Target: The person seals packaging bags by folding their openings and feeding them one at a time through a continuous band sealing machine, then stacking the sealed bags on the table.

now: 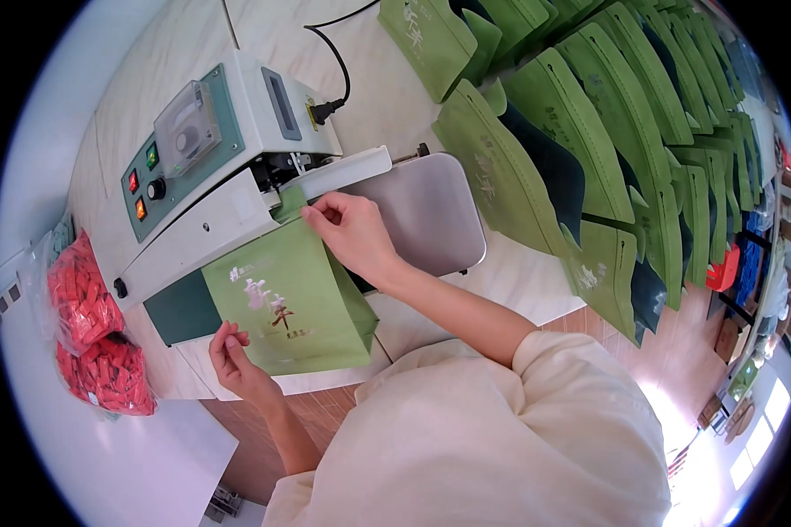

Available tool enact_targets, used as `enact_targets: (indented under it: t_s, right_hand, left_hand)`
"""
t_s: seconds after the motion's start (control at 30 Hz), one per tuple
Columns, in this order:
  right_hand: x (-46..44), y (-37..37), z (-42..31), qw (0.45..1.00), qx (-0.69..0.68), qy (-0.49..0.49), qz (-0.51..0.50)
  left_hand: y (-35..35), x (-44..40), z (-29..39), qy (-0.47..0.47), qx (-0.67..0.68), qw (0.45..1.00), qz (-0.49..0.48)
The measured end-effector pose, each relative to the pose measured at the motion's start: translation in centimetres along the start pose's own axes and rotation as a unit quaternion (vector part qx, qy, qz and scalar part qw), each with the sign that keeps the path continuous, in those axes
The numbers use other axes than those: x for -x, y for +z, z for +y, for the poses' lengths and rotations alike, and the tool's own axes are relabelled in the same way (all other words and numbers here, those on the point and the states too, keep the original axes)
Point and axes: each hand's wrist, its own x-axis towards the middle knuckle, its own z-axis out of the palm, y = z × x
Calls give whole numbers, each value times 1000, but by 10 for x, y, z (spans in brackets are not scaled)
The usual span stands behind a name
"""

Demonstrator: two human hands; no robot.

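Note:
A light green printed bag [286, 303] has its top edge in the slot of a white-and-green band sealing machine [198, 220], and its body lies sideways below the machine's long cover. Thumb and fingers of my right hand [353, 230] pinch the bag's top corner just at the sealer's right end. Beside the bag's lower left edge is my left hand [237, 358], its fingers curled in with nothing seen between them. Whether its fingertips brush the bag I cannot make out. A dark green plate [180, 312] shows under the bag.
Many standing green bags with open tops [536, 158] crowd the right side of the table. A grey metal tray [431, 211] juts out at the sealer's right. Clear sacks of red packets [97, 334] are at left. A black power cord [346, 75] runs behind the sealer.

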Motion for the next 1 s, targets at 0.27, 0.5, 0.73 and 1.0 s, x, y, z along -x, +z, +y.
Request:
enact_targets:
  t_s: [0.27,0.5,0.73,1.0]
  right_hand:
    - [0,13,2,1000,5,2,28]
    - [-1,25,3,999,-7,28,29]
    - [-1,44,14,998,-29,-14,57]
    - [56,-61,-49,872,345,-278,208]
  left_hand:
    - [-3,2,-7,-1,1,1000,-1]
    - [-5,4,-7,-9,-2,1000,12]
    - [-15,5,-6,-12,13,1000,11]
    - [-18,15,5,37,63,997,15]
